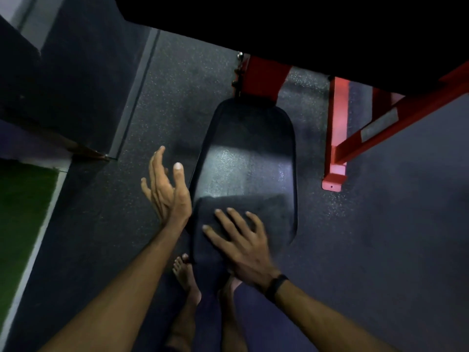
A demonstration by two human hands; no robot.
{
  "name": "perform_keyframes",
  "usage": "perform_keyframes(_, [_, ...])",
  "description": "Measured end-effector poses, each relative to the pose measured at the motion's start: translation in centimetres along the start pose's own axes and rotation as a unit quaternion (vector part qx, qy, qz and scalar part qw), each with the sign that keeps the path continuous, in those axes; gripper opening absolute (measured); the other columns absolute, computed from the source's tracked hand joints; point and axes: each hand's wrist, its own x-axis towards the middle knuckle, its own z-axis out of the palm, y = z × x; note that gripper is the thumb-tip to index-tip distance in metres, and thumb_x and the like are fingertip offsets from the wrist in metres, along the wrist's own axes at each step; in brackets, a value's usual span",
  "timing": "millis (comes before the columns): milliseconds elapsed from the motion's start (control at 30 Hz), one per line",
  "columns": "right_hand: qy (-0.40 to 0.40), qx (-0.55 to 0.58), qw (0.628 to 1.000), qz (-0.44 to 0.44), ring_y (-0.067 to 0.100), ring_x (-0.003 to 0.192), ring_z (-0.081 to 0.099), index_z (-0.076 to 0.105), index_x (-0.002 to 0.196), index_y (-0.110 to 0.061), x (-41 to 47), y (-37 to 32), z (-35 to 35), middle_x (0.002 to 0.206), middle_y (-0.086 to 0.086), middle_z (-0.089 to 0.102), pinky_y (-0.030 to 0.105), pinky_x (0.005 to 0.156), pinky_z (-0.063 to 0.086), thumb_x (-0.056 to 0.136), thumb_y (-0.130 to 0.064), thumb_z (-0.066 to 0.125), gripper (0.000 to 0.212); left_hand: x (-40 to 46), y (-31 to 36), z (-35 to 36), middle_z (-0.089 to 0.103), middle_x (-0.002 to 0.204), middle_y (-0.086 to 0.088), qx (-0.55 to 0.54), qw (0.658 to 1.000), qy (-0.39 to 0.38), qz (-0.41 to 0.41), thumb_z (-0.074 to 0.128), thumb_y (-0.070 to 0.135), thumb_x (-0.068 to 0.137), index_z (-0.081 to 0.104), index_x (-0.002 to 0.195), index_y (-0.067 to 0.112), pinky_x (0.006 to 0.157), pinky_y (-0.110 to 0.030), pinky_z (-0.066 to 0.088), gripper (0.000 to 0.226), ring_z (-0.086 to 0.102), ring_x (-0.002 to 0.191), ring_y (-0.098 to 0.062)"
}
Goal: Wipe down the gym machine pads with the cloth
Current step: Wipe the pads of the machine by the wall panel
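on the near end of the seat pad [247, 158] lies the dark cloth [269, 212], under our right hand [241, 246], fingers spread flat and pressing, not pinching. left hand [166, 189] hangs open just beside the pad's left edge, holding nothing. far half of the pad shines, likely unwiped. judgement: keep the palm flat, push in long overlapping strokes toward the red frame [337, 138]; steady the pad edge with the left.

Head camera looks steeply down, close over the dim pad [248, 158], seemingly from standing height.
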Motion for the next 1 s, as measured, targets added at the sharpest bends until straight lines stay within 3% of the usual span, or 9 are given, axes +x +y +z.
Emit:
perform_keyframes(133, [0.041, 0.016, 0.999, 0.026, 0.032, 0.143, 0.04, 0.049, 0.147, -0.026, 1.8, -1.7, 0.7, 0.157, 0.011, 0.041, 0.057, 0.112, 0.032, 0.103, -0.029, 0.045, 0.044, 1.3, 0.0, 0.4, 0.046, 0.15, 0.005, 0.006, 0.999, -0.037, 0.038, 0.039, 0.052, 0.099, 0.041, 0.147, 0.031, 0.11, -0.065, 0.031, 0.052, 0.056, 0.122, -0.02])
perform_keyframes(267, [0.089, 0.004, 0.995, 0.046, 0.031, 0.143, 0.041, 0.051, 0.147, -0.026, -3.3, 1.5, 0.4, 0.155, 0.008, 0.043, 0.056, 0.112, 0.036, 0.104, -0.022, 0.047, 0.044, 1.2, 0.4, 2.1, 0.041, 0.155, -0.002, 0.096, 0.992, -0.071, 0.032, 0.034, 0.048, 0.1, 0.038, 0.15, 0.027, 0.115, -0.062, 0.023, 0.055, 0.047, 0.135, -0.024])
perform_keyframes(400, [0.022, 0.02, 0.982, 0.184, 0.034, 0.15, 0.028, 0.04, 0.153, -0.031, -7.8, 4.4, 0.0, 0.162, 0.01, 0.032, 0.067, 0.108, 0.033, 0.085, -0.056, 0.064, 0.076, -0.7, -0.4, 3.7, 0.031, 0.16, -0.009, 0.205, 0.971, -0.118, 0.004, 0.023, 0.05, 0.101, 0.032, 0.154, 0.023, 0.119, -0.059, 0.017, 0.06, 0.039, 0.141, -0.029])
perform_keyframes(467, [0.003, 0.097, 0.949, 0.301, 0.033, 0.153, 0.016, 0.024, 0.157, -0.037, -7.7, 4.1, -0.2, 0.166, 0.007, 0.019, 0.067, 0.112, 0.029, 0.076, -0.067, 0.062, 0.094, -0.7, -0.6, 3.9, 0.034, 0.158, -0.014, 0.238, 0.966, -0.105, 0.002, 0.023, 0.048, 0.101, 0.035, 0.152, 0.018, 0.117, -0.06, 0.022, 0.06, 0.046, 0.135, -0.033])
perform_keyframes(567, [0.049, 0.186, 0.874, 0.447, 0.034, 0.151, 0.021, 0.017, 0.158, -0.04, -3.8, 4.4, -1.0, 0.167, 0.006, 0.014, 0.058, 0.102, 0.043, 0.08, -0.07, 0.057, 0.092, -0.7, -0.4, 4.2, 0.036, 0.156, -0.016, 0.28, 0.956, -0.091, 0.016, 0.024, 0.047, 0.103, 0.039, 0.149, 0.016, 0.116, -0.06, 0.023, 0.058, 0.051, 0.129, -0.036])
perform_keyframes(667, [0.044, 0.214, 0.807, 0.548, 0.034, 0.138, 0.041, 0.015, 0.158, -0.041, 1.5, 7.8, -2.5, 0.159, 0.005, 0.032, 0.056, 0.099, 0.044, 0.085, -0.076, 0.052, 0.089, -0.8, -0.2, 4.2, 0.037, 0.155, -0.015, 0.292, 0.952, -0.085, 0.027, 0.025, 0.046, 0.103, 0.041, 0.146, 0.016, 0.115, -0.061, 0.022, 0.055, 0.05, 0.13, -0.035])
perform_keyframes(767, [0.04, 0.271, 0.765, 0.583, 0.036, 0.122, 0.057, 0.021, 0.158, -0.036, 7.4, 15.0, -1.5, 0.136, 0.011, 0.06, 0.05, 0.101, 0.046, 0.082, -0.086, 0.044, 0.094, -0.7, -0.3, 4.2, 0.037, 0.155, -0.015, 0.298, 0.95, -0.089, 0.028, 0.024, 0.046, 0.103, 0.043, 0.145, 0.017, 0.114, -0.061, 0.021, 0.054, 0.049, 0.131, -0.034])
perform_keyframes(900, [0.049, 0.258, 0.781, 0.566, 0.035, 0.12, 0.06, 0.045, 0.149, -0.022, 15.3, 22.0, -0.9, 0.131, 0.011, 0.065, 0.047, 0.099, 0.049, 0.081, -0.086, 0.044, 0.093, -0.6, -0.3, 4.3, 0.038, 0.155, -0.014, 0.3, 0.949, -0.086, 0.028, 0.023, 0.048, 0.103, 0.045, 0.143, 0.017, 0.113, -0.062, 0.021, 0.056, 0.049, 0.131, -0.033])
perform_keyframes(1000, [0.047, 0.23, 0.809, 0.539, 0.037, 0.122, 0.058, 0.044, 0.15, -0.024, 14.4, 21.1, -1.2, 0.136, 0.013, 0.061, 0.047, 0.097, 0.047, 0.091, -0.072, 0.049, 0.077, -0.5, -0.4, 4.4, 0.039, 0.155, -0.014, 0.303, 0.948, -0.089, 0.024, 0.024, 0.048, 0.103, 0.046, 0.142, 0.017, 0.113, -0.062, 0.021, 0.055, 0.05, 0.13, -0.034])
